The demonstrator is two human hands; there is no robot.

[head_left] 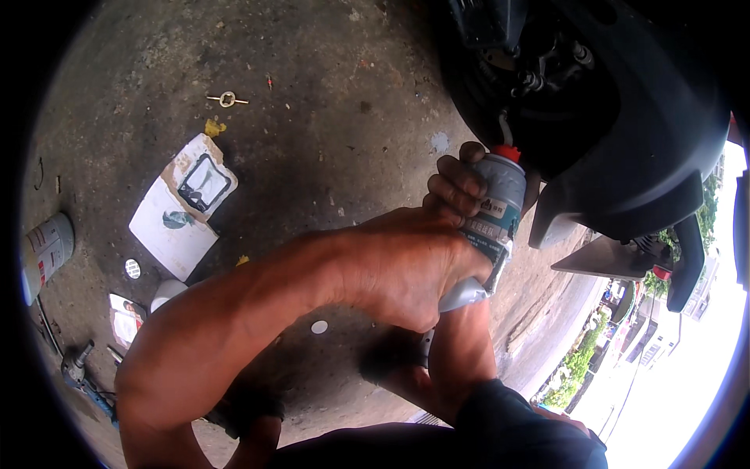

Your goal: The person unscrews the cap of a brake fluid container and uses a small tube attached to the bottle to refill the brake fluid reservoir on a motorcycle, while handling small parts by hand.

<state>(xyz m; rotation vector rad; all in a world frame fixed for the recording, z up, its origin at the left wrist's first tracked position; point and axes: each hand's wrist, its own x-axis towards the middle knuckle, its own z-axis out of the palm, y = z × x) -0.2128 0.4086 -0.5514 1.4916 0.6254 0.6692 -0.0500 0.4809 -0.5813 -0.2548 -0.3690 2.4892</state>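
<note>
Grey aerosol can [504, 184], red nozzle [506, 152], teal-and-white label [498, 211] with small print and emblem; beside dark motorcycle [656, 148]. Left hand [453, 227] wrapped around can; right hand hidden, grip indeterminable.

Bottle [512, 184]: pale and teal label [504, 219] with a small dark emblem and rows of printed characters, the finest lines too small to read
Canister [51, 250]: printed label with a red patch, its lettering too blurred to read
Packet [123, 319]: red and dark print, unreadable
Disc [133, 269]: rows of dark marks, unreadable
</note>
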